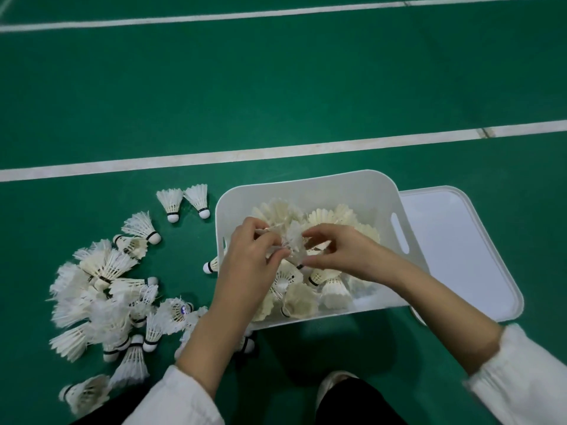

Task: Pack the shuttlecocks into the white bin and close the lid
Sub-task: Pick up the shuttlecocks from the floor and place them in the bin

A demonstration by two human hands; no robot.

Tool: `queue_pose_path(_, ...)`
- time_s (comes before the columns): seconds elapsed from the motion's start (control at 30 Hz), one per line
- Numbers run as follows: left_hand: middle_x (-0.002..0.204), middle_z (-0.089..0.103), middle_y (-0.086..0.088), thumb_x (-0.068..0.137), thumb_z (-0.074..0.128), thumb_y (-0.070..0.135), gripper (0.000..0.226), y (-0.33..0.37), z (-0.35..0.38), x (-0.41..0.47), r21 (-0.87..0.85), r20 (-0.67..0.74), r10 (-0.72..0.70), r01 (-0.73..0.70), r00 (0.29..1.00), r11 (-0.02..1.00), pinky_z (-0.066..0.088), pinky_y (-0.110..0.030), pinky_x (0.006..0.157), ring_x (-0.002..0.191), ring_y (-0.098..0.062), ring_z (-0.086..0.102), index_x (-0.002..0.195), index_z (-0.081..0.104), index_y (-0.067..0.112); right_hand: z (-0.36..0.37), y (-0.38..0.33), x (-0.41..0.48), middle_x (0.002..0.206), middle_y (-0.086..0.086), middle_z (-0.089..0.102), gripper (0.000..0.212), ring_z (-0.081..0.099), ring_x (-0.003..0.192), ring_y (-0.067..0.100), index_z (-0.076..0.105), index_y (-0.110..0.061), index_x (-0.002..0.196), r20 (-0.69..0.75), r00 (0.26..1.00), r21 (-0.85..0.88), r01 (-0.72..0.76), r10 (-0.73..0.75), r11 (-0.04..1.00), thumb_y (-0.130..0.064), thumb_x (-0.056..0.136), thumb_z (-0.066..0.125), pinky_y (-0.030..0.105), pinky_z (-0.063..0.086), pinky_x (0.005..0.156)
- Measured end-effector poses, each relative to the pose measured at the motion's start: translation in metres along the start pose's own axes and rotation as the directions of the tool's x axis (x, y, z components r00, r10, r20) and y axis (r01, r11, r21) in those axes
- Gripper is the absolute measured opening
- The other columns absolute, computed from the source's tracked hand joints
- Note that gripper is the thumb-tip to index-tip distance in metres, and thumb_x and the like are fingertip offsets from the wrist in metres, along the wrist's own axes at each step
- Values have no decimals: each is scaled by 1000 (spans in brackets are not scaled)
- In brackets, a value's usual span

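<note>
The white bin (pixel 310 185) sits on the green court floor, holding several cream shuttlecocks (pixel 336 291). Both my hands are over the bin's middle. My left hand (pixel 250 256) and my right hand (pixel 340 250) pinch the same white, ragged shuttlecock (pixel 294 240) between their fingertips, just above the ones in the bin. A loose pile of shuttlecocks (pixel 104 299) lies on the floor to the left of the bin. The flat white lid (pixel 460 240) lies on the floor against the bin's right side.
White court lines (pixel 214 156) cross the floor beyond the bin. Two shuttlecocks (pixel 184 200) stand apart at the pile's far end. One shuttlecock (pixel 211 265) lies against the bin's left wall. My shoe (pixel 334 381) and dark trouser leg are just below the bin.
</note>
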State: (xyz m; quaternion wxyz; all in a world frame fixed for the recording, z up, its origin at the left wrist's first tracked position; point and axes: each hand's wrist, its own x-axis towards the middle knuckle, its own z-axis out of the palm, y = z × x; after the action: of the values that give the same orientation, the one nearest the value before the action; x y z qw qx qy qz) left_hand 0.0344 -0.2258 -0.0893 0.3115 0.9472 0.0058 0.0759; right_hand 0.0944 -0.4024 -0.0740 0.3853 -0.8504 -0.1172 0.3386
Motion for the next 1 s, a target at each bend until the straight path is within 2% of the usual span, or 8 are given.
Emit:
queue_pose_path(0.13,93,50,-6,77,72,12,8,18,5,3,-19,5,80,-80,997,997,27,-14,72,87,-16,44,78,67,6,13,-8,2,103,-6,56,59,59,67,3,41,-24,129,-77,996,-46,45,-48,998,-33,78,69,19,46,58)
queue_pose_path(0.23,96,47,0,84,66,18,9,17,2,5,-115,23,62,-59,998,992,36,-18,75,88,-16,51,88,67,10,8,-4,-3,93,7,57,66,61,64,17,28,-31,129,-150,987,-66,53,-62,996,-20,78,67,32,52,59)
queue_pose_path(0.37,102,53,3,91,54,16,19,9,-10,8,-134,11,-66,66,998,989,50,-32,76,86,-15,58,110,54,15,-3,14,-4,92,8,58,31,65,72,26,44,-21,100,-164,986,-155,-50,25,987,-17,80,68,39,57,60)
queue_pose_path(0.47,92,61,3,92,49,10,29,1,-17,8,-162,43,-188,193,981,968,49,-32,69,78,-16,61,119,40,19,0,29,1,89,3,66,17,63,78,21,61,-14,81,-66,989,-297,-144,130,944,-29,81,69,30,49,62)
queue_pose_path(0.6,85,62,7,90,56,13,10,-13,-22,2,-58,36,-157,158,987,986,49,-31,68,78,-15,61,98,57,17,15,40,15,99,12,73,27,68,85,24,73,-6,91,18,982,-358,-170,189,918,-30,87,61,35,55,79)
queue_pose_path(0.7,86,59,10,87,60,10,8,-20,-24,-4,-22,17,-103,103,995,994,47,-28,68,79,-11,57,88,63,17,34,47,24,104,11,70,26,63,69,19,72,-2,91,34,982,-478,-149,188,865,-23,90,58,30,52,71)
queue_pose_path(0.83,87,58,9,84,63,9,7,-27,-25,-12,-2,16,-74,74,997,997,46,-27,71,81,-12,55,84,65,16,47,53,32,122,4,51,20,62,97,22,70,-8,102,52,984,-604,-104,169,790,-17,90,58,35,53,85)
queue_pose_path(1.0,87,59,8,85,63,10,6,-31,-23,-17,-11,40,-86,87,995,996,44,-26,71,81,-12,55,85,65,16,26,36,23,137,0,44,39,53,119,23,58,-22,124,105,966,-597,-128,235,792,-12,87,63,34,46,98)
